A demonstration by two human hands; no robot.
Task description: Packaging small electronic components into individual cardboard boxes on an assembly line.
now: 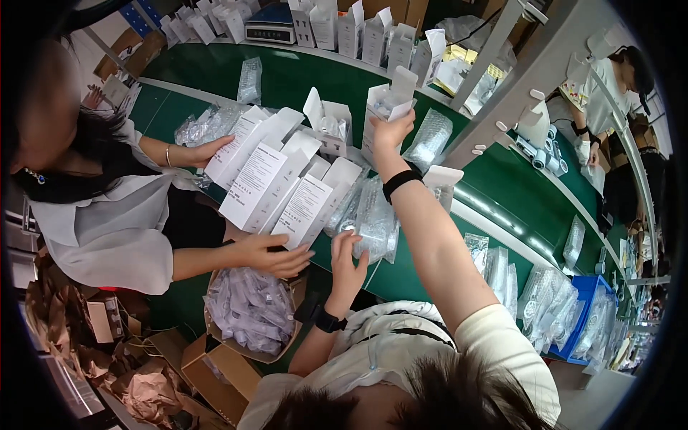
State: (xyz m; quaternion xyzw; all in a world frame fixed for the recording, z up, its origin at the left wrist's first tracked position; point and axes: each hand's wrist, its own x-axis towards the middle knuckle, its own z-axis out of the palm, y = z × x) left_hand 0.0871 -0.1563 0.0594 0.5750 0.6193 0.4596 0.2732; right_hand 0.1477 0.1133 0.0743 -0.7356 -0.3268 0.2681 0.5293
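My right hand (pixel 393 132) is stretched out over the green bench, its fingers closed round an upright white carton (pixel 374 107). That carton's top flap stands up, and something in clear wrap shows inside. My left hand (pixel 348 269) is at the bench's near edge, fingers apart and slightly bent, beside clear bubble-wrap pouches (pixel 377 226). Whether its fingertips touch the pouches I cannot tell. To the left, a co-worker's hands (pixel 272 254) press a group of white printed cartons (pixel 256 179) together from both sides. Another open white carton (pixel 330 122) stands between that group and my right hand.
Open white cartons (pixel 351 32) line the bench's far side. Bubble-wrap pouches (pixel 430 137) lie nearby, more fill a blue bin (pixel 589 304) at right. A cardboard box of wrapped parts (pixel 251 312) sits below the bench. A metal post (pixel 494 100) rises at right; another person works beyond.
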